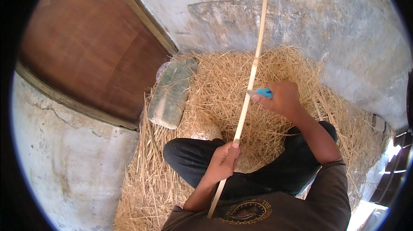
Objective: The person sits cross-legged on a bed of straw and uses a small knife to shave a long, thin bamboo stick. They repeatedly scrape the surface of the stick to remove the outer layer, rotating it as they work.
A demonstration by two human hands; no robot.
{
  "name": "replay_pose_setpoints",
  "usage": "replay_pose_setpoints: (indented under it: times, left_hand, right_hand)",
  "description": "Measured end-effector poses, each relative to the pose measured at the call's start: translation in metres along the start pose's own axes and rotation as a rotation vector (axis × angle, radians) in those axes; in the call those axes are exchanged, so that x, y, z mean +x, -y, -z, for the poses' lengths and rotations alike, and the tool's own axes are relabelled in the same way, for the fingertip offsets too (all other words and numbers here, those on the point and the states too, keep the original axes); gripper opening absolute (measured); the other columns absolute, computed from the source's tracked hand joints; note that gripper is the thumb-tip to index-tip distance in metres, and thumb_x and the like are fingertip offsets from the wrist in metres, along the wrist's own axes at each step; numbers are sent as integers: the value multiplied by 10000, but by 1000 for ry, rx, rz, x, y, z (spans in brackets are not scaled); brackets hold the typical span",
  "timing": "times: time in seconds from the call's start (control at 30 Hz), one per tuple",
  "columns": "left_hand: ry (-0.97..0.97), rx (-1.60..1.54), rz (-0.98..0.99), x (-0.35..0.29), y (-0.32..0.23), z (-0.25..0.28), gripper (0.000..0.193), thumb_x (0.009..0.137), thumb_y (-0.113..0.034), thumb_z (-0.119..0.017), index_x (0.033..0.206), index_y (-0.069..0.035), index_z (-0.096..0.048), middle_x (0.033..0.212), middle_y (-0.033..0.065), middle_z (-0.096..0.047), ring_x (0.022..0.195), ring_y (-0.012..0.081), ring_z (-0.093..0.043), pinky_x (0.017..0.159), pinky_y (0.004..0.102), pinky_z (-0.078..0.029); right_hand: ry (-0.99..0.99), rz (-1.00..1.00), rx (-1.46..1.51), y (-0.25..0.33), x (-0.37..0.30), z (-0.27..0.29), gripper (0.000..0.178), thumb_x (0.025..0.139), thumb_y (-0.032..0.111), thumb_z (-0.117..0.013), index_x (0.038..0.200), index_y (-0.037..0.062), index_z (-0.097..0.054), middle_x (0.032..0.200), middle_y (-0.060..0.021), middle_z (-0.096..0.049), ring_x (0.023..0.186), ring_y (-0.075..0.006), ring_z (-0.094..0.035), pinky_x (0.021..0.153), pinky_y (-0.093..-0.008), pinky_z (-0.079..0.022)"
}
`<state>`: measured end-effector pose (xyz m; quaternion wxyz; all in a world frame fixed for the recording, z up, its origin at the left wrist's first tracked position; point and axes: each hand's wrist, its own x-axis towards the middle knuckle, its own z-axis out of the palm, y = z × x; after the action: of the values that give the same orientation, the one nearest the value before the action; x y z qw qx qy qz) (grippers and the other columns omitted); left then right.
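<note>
- On my feed, the writing I can see is the pale, ring-shaped lettering round an emblem [247, 210] on the dark brown shirt [309, 214], between 5 and 6 o'clock.
- The thing being worked is a long, narrow wooden strip [243, 117], running from 6 o'clock near the shirt up to 1 o'clock, where its far end shows against the stained wall [335, 20].
- I see it pale yellow and slightly bowed, with a tan band toward the upper part and a browner lower end.
- Just off 6 o'clock, the left hand [222, 161] has its fingers wrapped around the strip, thumb lying along it.
- At 3 o'clock, the right hand [280, 97] grasps a blue-handled blade [264, 92], its greyish edge touching the strip.
- Loose straw [219, 76] spreads beneath; a greenish wrapped block [170, 93] lies on it at 9 o'clock.
</note>
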<state>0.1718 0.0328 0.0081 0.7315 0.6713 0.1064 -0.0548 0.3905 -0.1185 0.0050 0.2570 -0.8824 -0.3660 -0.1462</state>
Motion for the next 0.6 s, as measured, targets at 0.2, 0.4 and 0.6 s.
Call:
replay_pose_setpoints:
  times: [0.2,0.4,0.6]
  left_hand:
    - [-126,299,-109,-19,0,3,337,1005,-215,-410,730,-22,-430,538,-17,-328,500,47,-303,436,270,-266]
    - [-123,349,-131,-26,-1,3,321,1004,-217,-411,754,-17,-429,536,-5,-313,506,54,-294,435,280,-270]
    - [-115,259,-120,-25,8,4,317,1003,-218,-417,761,-13,-431,542,-6,-323,511,56,-304,442,282,-275]
  right_hand:
    - [-64,109,15,3,5,-6,667,762,728,-519,527,104,-509,413,-52,-403,362,-230,-461,373,-376,-355]
    - [-96,195,-115,-11,23,-19,746,685,816,-499,548,83,-538,413,-56,-440,355,-214,-479,362,-349,-367]
    - [-96,115,-370,-41,37,-39,773,756,825,-373,511,97,-458,427,-50,-392,363,-186,-438,363,-317,-341]
